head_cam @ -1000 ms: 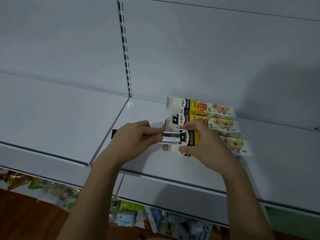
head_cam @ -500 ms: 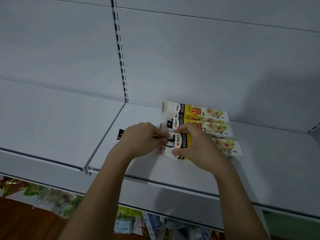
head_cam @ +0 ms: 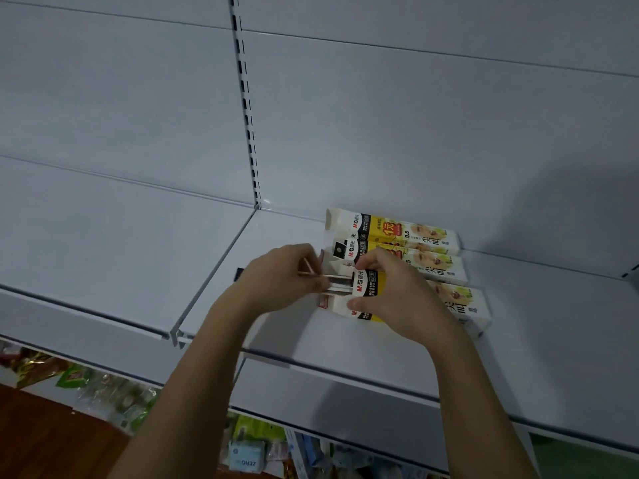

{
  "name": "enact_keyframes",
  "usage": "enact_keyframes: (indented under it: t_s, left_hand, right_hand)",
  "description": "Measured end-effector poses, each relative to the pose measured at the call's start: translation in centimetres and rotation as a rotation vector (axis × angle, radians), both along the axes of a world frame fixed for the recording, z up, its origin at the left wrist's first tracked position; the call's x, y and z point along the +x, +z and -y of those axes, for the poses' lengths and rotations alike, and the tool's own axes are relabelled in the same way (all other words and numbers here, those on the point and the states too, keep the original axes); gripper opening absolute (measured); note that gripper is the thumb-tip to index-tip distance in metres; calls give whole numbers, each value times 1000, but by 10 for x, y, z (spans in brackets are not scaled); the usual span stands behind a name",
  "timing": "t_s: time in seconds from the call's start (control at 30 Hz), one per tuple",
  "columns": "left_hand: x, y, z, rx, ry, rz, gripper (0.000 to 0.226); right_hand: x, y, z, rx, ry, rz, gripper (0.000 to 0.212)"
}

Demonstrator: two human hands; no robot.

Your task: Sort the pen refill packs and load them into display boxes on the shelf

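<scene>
Both hands are up at the white shelf (head_cam: pixel 345 344), working on the nearest display box (head_cam: pixel 366 295). The right hand (head_cam: pixel 397 299) has its fingers and thumb curled round the box's open left end, thumb on the near side and fingertips over the top, so it's a proper grip and not just resting there. Just left of that grip, the left hand (head_cam: pixel 280 278) is pinching a bundle of refills (head_cam: pixel 337 283), thumb and fingers pressed together on the bundle's left end, with a couple of thin tips poking out of the pinch. The right end of the bundle sits right at the box mouth, touching it or partly inside, can't tell how far in. The rest of the held box runs off to the right from under the palm, lying flat on the shelf. Behind the grip are two more boxes of the same kind, the middle box (head_cam: pixel 432 267) touching or nearly touching the held one and the back box (head_cam: pixel 390 229) just beyond it, close to the back panel (head_cam: pixel 415 133). Well below the grip, under the shelf, there's a jumble of colourful packets (head_cam: pixel 114 399), too blurry to make out.
</scene>
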State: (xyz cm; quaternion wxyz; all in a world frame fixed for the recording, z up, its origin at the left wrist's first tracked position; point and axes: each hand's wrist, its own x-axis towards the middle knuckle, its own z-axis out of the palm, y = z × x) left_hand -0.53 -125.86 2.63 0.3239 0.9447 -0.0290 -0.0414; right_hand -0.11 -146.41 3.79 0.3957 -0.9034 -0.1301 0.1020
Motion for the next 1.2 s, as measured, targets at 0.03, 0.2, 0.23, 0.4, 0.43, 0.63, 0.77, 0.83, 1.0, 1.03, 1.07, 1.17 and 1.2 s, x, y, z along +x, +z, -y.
enact_keyframes:
  t_s: [0.03, 0.2, 0.23, 0.4, 0.43, 0.63, 0.77, 0.83, 1.0, 1.03, 1.07, 1.17, 1.2]
  left_hand:
    - [-2, 2, -8, -32, 15, 4, 17]
    - [-5, 5, -23, -145, 46, 36, 16]
    - [-3, 4, -22, -141, 37, 33, 16]
    - [2, -2, -15, -131, 17, 22, 16]
    - [3, -2, -15, -125, 16, 22, 16]
    - [7, 5, -16, -44, 17, 21, 19]
    - [7, 3, -17, -57, 16, 20, 20]
    - [7, 2, -15, -94, 8, 28, 19]
    - [9, 1, -16, -122, -9, 20, 19]
    - [10, 0, -15, -125, -4, 20, 20]
    - [11, 0, -13, -129, -5, 20, 20]
    - [14, 0, 5, -173, -70, -15, 19]
    - [15, -1, 13, -202, -97, -31, 17]
  right_hand:
    - [1, 0, 0, -6, 1, 1, 46]
    - [2, 0, 0, -20, 3, -9, 45]
    - [2, 0, 0, -22, 3, -10, 44]
    - [2, 0, 1, -20, 12, -7, 41]
    - [2, 0, 1, -20, 14, -6, 41]
    - [3, 1, 0, 0, 20, -14, 45]
    - [3, 0, 1, -5, 25, -14, 45]
    - [4, 0, 1, -10, 22, -11, 45]
    - [4, -1, 2, -18, 23, -9, 45]
    - [4, -1, 2, -18, 23, -10, 46]
    - [4, -1, 2, -16, 22, -13, 47]
    - [4, 0, 2, -11, 20, -20, 49]
    - [4, 1, 3, -11, 20, -20, 50]
